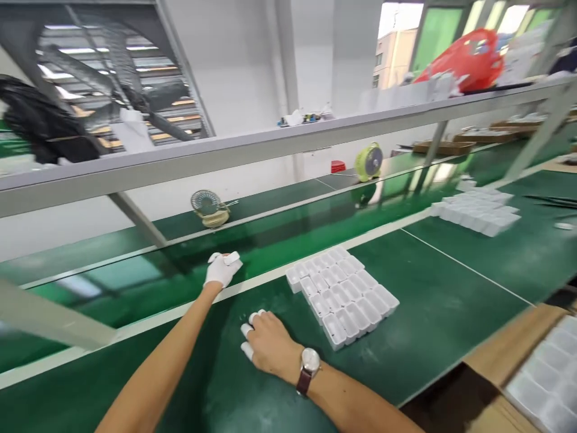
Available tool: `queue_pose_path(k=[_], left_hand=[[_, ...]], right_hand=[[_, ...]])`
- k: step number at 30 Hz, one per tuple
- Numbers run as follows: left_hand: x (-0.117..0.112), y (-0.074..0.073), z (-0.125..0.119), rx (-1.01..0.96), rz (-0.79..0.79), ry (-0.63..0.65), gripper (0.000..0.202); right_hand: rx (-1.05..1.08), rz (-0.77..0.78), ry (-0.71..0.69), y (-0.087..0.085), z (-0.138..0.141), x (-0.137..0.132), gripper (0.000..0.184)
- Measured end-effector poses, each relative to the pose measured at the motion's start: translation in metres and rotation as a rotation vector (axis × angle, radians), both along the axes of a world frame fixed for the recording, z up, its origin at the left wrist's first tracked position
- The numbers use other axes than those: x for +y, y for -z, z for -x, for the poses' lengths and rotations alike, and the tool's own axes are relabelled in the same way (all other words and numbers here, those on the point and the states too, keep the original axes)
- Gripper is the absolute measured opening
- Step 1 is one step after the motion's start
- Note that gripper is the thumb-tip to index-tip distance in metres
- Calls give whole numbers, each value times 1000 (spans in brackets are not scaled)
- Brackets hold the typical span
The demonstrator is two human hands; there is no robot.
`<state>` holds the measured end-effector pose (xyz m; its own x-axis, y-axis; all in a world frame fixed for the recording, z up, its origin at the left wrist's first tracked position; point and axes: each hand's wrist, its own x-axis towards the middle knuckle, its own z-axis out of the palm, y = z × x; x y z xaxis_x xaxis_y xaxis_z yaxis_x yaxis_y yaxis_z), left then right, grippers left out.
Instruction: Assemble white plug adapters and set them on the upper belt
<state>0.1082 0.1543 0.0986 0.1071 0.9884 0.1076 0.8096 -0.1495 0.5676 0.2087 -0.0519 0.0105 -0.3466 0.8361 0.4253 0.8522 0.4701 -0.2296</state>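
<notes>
My left hand (222,270), in a white glove, reaches over the shiny green conveyor belt (279,237) and is closed on a small white box-like piece (231,258); its details are too blurred to read. With white covers on its fingertips, my right hand (269,341) rests on the green tabletop (419,313), fingers slightly bent and apart, nothing seen under them. To its right lies a block of small open white boxes (345,294), set close together in rows. A watch sits on my right wrist.
Further right, a second group of white boxes (478,209) stands near tweezer-like dark tools (552,201). Above the belt runs a long shelf (252,147) on slanting posts. Two small fans (210,207) stand behind the belt. A cardboard box (491,385) with white pieces is at lower right.
</notes>
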Motion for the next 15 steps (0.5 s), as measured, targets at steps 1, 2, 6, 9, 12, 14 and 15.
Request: queue_pose_path(k=[1,2,6,9,12,14,15], left_hand=[[4,8,3,-33,11,-34,25],[7,15,7,-77,18,-64,24],[1,36,15,-327,18,-138,51],[-17,36,22,-504,11,-176,64],[-49,22,37,-797,110,-27,80],[-77,8,47,-1125,269,186,95],[-91,0,51,-1268,341,266,98]], right_hand=[[-5,30,4,-1,0,-2,23],[-15,60,3,-2,1,-4,19],[-39,136,20,-3,1,-8,14],[-47,174,116,1,-2,-4,18],[-67,212,225,6,-7,1,22],[-77,227,278,7,-12,3,25],[-80,231,297,7,-13,3,26]])
